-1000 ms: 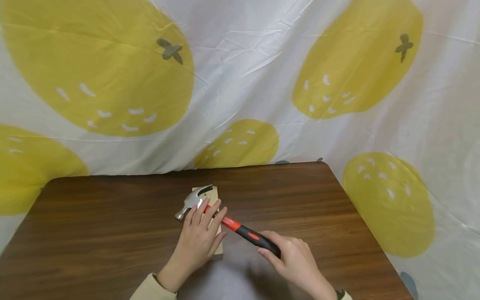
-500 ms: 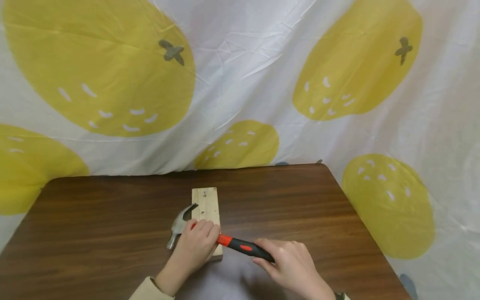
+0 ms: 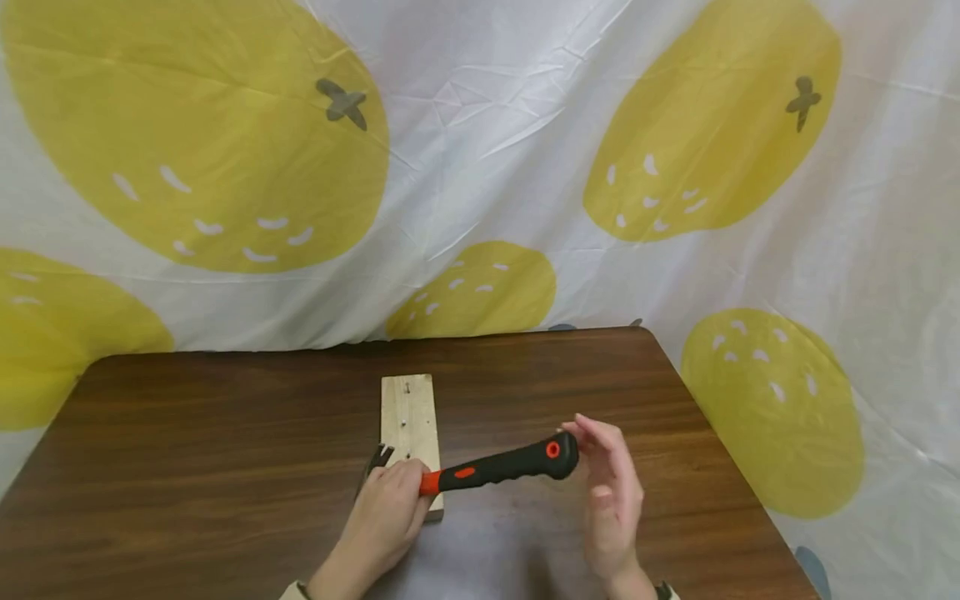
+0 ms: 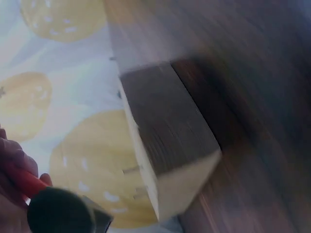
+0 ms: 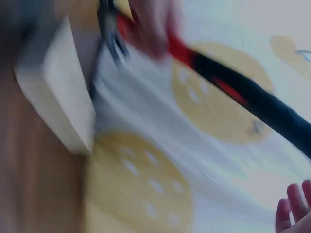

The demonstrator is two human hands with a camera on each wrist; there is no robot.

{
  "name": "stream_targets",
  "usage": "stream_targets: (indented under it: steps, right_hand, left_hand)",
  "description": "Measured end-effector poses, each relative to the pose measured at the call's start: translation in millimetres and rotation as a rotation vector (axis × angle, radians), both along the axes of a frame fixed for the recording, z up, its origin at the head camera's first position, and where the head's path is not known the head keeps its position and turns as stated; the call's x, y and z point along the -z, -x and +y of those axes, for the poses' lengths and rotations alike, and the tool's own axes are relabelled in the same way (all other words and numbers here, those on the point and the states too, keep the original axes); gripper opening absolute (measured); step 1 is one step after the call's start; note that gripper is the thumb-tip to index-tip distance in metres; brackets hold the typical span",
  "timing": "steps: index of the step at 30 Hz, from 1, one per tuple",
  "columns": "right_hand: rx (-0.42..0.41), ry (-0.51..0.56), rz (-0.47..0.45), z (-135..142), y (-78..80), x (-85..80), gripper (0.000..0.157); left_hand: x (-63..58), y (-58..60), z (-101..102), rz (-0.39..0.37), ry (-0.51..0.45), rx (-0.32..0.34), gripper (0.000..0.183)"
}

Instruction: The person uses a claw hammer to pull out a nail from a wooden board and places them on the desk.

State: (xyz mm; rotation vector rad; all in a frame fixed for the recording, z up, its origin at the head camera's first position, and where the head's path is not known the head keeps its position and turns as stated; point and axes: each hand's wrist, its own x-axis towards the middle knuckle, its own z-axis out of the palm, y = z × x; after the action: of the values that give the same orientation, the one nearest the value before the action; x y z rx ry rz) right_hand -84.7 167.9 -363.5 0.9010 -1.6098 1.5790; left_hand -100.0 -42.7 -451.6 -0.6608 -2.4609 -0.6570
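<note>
The left hand (image 3: 386, 508) curls around the hammer (image 3: 495, 469) near its head, over the near end of the wooden block (image 3: 408, 417). The right hand (image 3: 611, 492), at 3 o'clock from it, is open with relaxed fingers, just beside the handle's butt, not gripping. The block lies on the brown counter (image 3: 187, 467); a fruit-print cloth (image 3: 480, 167) hangs at 12 o'clock

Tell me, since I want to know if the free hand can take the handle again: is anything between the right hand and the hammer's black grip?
Nothing visible. The right hand is open beside the butt end of the hammer, with only bare table below the gap. The left hand grips the hammer near its head, over the wooden block.
</note>
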Motion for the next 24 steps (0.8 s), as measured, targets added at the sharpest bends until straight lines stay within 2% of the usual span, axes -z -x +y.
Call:
stream_targets:
  steps: [3,6,9,11,13,15,18,21,24]
  right_hand:
    - [-0.089,-0.064,-0.159,-16.6,-2.2,14.5,0.059]
    - [-0.170,-0.118,-0.255,-35.2,-2.7,18.8,0.060]
    - [-0.311,0.015,-0.354,-53.0,-1.2,16.3,0.038]
    - [-0.387,0.123,-0.401,-62.6,0.3,14.4,0.018]
    - [-0.445,0.226,-0.395,-70.9,2.4,13.4,0.006]
    - [-0.458,0.297,-0.374,-77.2,4.3,12.5,0.015]
    - [-0.420,0.335,-0.336,-82.5,10.4,8.7,0.030]
    - [-0.365,0.358,-0.379,-83.2,20.3,2.6,0.036]
    - [-0.336,0.375,-0.410,-81.8,33.9,-1.1,0.037]
  left_hand:
    - [-5.6,-6.9,8.2,-0.155,-0.138,-0.013,0.020]
    - [-7.9,-14.7,18.6,-0.302,-0.251,-0.006,0.017]
    - [-5.1,-19.4,27.8,-0.370,-0.312,0.037,0.014]
    - [-2.1,-20.9,33.4,-0.382,-0.340,0.068,0.013]
    - [0.7,-22.1,37.9,-0.369,-0.357,0.105,0.009]
    - [2.0,-23.4,41.1,-0.346,-0.369,0.136,0.007]
    - [0.3,-22.7,43.5,-0.273,-0.355,0.152,0.011]
    - [-4.2,-18.6,41.4,-0.206,-0.360,0.133,0.015]
    - [-4.4,-10.8,32.0,-0.161,-0.415,0.123,0.032]
